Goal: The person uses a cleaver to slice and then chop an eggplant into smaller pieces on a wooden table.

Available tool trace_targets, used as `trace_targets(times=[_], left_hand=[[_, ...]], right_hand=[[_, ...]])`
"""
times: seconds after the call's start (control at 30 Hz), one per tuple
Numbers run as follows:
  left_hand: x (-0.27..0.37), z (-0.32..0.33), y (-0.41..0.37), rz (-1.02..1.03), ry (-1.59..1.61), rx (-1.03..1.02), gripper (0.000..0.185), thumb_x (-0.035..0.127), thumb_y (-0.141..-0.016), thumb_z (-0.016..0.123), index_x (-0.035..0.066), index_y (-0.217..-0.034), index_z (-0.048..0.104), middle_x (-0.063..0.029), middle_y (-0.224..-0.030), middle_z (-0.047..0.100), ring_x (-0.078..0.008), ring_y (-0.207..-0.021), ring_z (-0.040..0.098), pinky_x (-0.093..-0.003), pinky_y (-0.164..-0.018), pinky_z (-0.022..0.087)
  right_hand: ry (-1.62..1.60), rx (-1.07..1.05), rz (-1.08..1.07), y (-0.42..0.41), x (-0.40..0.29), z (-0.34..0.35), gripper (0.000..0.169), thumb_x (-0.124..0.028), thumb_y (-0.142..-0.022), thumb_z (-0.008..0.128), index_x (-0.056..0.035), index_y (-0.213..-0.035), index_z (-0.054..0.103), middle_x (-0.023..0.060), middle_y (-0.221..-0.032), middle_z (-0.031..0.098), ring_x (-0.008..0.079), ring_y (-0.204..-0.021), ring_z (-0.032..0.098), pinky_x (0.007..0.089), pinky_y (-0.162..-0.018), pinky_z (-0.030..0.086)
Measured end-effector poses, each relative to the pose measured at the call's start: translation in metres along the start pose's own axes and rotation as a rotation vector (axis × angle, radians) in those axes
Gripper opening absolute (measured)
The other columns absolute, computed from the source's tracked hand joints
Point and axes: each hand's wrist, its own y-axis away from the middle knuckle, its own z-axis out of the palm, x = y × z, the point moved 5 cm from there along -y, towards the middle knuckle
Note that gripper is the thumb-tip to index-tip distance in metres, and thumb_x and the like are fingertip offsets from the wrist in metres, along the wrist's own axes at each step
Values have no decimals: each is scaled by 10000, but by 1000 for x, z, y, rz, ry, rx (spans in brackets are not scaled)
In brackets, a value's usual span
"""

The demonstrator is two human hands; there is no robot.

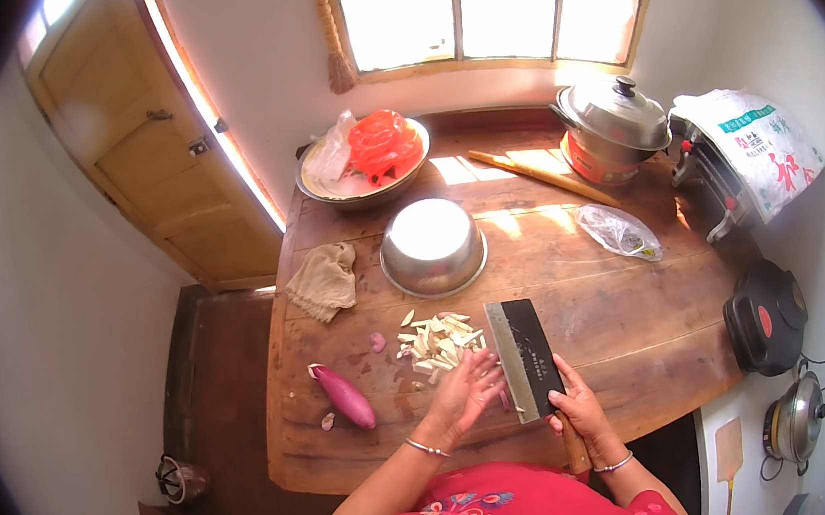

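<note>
My right hand (584,409) grips a Chinese cleaver (527,358) by its wooden handle, the broad blade lying flat above the tabletop with a small pale bit on it. My left hand (468,395) is spread, palm turned up, just left of the blade and holding nothing. Beyond its fingertips lies a heap of cut eggplant strips (439,341). A whole purple eggplant (346,398) rests on the wooden table to the left, with a small cut piece (328,422) beside it. Another purplish piece (378,342) lies left of the heap.
An upturned metal bowl (435,247) stands behind the heap, a cloth (324,282) at its left. Farther back are a basin (369,200) with plastic bags, a rolling pin (544,177) and a lidded pot (612,116). A clear bag (618,232) and black electric appliance (766,318) lie right.
</note>
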Motion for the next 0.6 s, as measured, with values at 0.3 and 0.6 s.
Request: trace_targets(times=[0.3, 0.6], left_hand=[[-4, -22, 2, -9, 265, -91, 517, 406, -1076, 335, 23, -1411, 427, -123, -1406, 504, -250, -1307, 478, -425, -1123, 383], [-1, -19, 0, -51, 200, -305, 601, 496, -1066, 254, 32, -1422, 391, -169, -1383, 533, -330, -1269, 532, -532, -1081, 409]], right_hand=[[118, 24, -63, -6, 14, 24, 753, -6, -961, 529, -170, -1583, 137, 114, -824, 639, 150, -475, 543, 280, -421, 478], [36, 59, -114, -30, 32, 54, 751, -38, -970, 535, -205, -1583, 135, 119, -778, 630, 153, -471, 542, 292, -406, 487]])
